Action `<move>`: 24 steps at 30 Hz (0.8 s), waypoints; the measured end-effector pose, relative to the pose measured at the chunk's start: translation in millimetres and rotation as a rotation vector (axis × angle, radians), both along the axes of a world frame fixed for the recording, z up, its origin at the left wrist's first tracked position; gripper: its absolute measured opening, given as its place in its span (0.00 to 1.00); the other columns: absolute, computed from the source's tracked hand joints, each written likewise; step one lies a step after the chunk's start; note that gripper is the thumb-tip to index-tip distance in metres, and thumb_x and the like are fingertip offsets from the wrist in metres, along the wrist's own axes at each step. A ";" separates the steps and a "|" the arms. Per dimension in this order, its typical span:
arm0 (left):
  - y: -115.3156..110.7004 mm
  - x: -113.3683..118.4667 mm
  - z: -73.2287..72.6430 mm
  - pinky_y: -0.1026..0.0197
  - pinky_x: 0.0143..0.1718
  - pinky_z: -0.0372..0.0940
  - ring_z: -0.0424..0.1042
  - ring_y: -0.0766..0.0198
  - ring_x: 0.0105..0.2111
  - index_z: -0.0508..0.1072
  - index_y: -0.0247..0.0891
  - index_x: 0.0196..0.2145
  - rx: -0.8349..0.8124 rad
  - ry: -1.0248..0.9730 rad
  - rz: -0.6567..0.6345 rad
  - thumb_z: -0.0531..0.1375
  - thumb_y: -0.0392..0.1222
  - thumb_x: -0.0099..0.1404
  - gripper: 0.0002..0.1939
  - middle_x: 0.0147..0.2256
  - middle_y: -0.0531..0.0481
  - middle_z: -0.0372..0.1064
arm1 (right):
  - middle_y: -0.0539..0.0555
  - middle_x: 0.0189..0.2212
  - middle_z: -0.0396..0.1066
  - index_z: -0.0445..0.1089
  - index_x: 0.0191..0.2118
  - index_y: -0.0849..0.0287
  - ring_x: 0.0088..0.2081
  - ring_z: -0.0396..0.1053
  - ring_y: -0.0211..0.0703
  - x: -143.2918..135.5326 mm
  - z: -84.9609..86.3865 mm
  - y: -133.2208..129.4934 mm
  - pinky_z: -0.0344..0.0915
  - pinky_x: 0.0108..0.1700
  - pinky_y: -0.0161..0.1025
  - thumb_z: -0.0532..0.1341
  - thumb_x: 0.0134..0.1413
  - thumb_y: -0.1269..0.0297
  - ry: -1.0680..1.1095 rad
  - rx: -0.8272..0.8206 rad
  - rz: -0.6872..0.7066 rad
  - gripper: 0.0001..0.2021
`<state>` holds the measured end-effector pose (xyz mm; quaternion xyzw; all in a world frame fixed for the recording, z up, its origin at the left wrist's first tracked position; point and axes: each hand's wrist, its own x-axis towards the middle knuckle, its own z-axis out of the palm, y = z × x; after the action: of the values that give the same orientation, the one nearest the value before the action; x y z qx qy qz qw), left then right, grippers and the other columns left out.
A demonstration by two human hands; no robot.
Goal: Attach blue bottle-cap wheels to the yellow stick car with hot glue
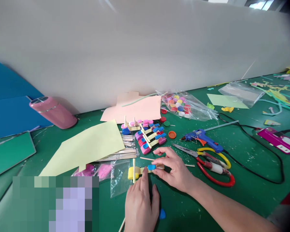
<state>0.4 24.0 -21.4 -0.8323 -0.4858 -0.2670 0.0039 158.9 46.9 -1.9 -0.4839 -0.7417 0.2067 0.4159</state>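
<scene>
1. The left hand point(141, 203) lies palm down with its fingers stretched out and its thumb apart; the index fingertip touches the pale strip point(141, 170) of a small craft piece.
2. The right hand point(174, 167) comes in from the other side, its thumb and fingertips closed around the blue oval point(151, 167) on that strip.
3. This craft piece lies on the green table point(183, 206) between the 2 hands, with a yellow block point(132, 173) at its left end and 1 short stick point(134, 166) across the block.
4. Beyond the hands, a cluster of similar pieces point(145, 150) stands close together, with pink, red and blue parts.
5. A thin stick point(147, 158) runs behind the right fingers, and a loose blue piece point(162, 214) lies just beside the left hand.
6. To the right are scissors point(216, 167) with 1 yellow and 1 red handle, and a blue glue gun point(209, 141).
7. Near the white wall point(135, 58), a clear bag point(181, 106) holds coloured caps; an orange cap point(172, 134) lies in front of it.
8. To the left, a pale yellow sheet point(87, 145) partly covers bundled sticks point(120, 155); a pink bottle point(54, 112) leans farther back.
</scene>
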 end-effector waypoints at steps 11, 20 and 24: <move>0.7 0.2 -0.3 0.60 0.22 0.67 0.73 0.59 0.23 0.61 0.28 0.48 -0.001 -0.013 -0.005 0.48 0.37 0.62 0.17 0.25 0.43 0.72 | 0.57 0.44 0.62 0.70 0.39 0.57 0.46 0.62 0.47 1.3 1.4 -0.3 0.63 0.47 0.44 0.62 0.48 0.66 0.014 -0.004 0.003 0.10; 0.5 -0.2 -0.5 0.61 0.21 0.67 0.73 0.59 0.23 0.62 0.26 0.47 0.017 -0.003 -0.002 0.47 0.37 0.62 0.17 0.24 0.43 0.72 | 0.57 0.43 0.63 0.71 0.37 0.58 0.45 0.63 0.46 -0.1 1.6 -0.5 0.64 0.46 0.43 0.59 0.51 0.67 0.033 -0.027 -0.031 0.06; 1.0 0.7 0.5 0.61 0.20 0.66 0.73 0.59 0.23 0.61 0.25 0.48 0.015 0.006 -0.003 0.47 0.36 0.62 0.18 0.24 0.43 0.72 | 0.57 0.42 0.63 0.71 0.34 0.58 0.44 0.63 0.45 -2.2 2.6 0.0 0.64 0.46 0.43 0.58 0.52 0.69 0.064 -0.058 -0.040 0.05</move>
<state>1.2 25.0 -20.9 -0.8336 -0.4827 -0.2683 0.0111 156.7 46.9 0.6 -0.5036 -0.7120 0.2353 0.4291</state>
